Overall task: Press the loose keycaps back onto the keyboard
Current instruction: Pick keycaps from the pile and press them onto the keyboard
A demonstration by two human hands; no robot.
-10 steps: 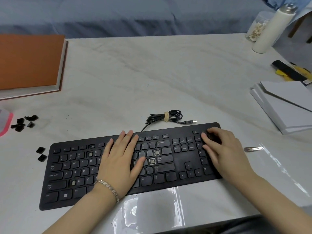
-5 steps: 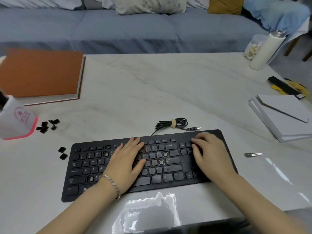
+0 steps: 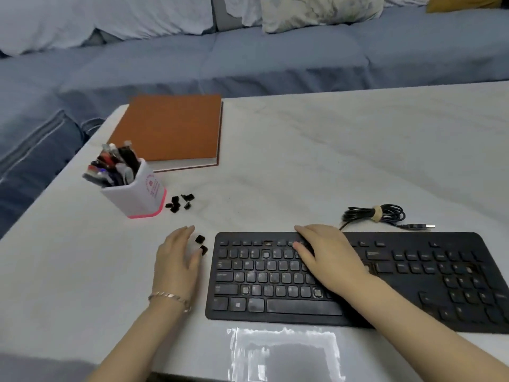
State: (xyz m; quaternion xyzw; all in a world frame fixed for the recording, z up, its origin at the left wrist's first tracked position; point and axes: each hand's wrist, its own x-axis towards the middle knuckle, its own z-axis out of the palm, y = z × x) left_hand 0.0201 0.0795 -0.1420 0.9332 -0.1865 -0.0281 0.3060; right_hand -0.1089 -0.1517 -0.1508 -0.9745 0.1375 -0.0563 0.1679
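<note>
A black keyboard [image 3: 413,277] lies on the white marble table [image 3: 303,161], with a few bare key sockets showing in its rows. Two loose black keycaps [image 3: 202,244] lie just left of the keyboard. My left hand [image 3: 176,260] rests flat on the table beside them, fingers straight, thumb tip touching the nearer cap. A cluster of several more keycaps [image 3: 180,203] lies farther back near the pen cup. My right hand [image 3: 327,257] lies flat over the keyboard's upper middle keys, fingers pointing left.
A white and pink pen cup [image 3: 135,188] stands at the left with pens in it. An orange-brown book [image 3: 170,130] lies behind it. The keyboard's bundled cable [image 3: 380,215] lies behind the keyboard. A blue sofa [image 3: 248,56] runs along the table's far side.
The view swung left. My left hand left the keyboard and now lies on the table beside the two loose keycaps. My right hand shifted left along the keyboard.
</note>
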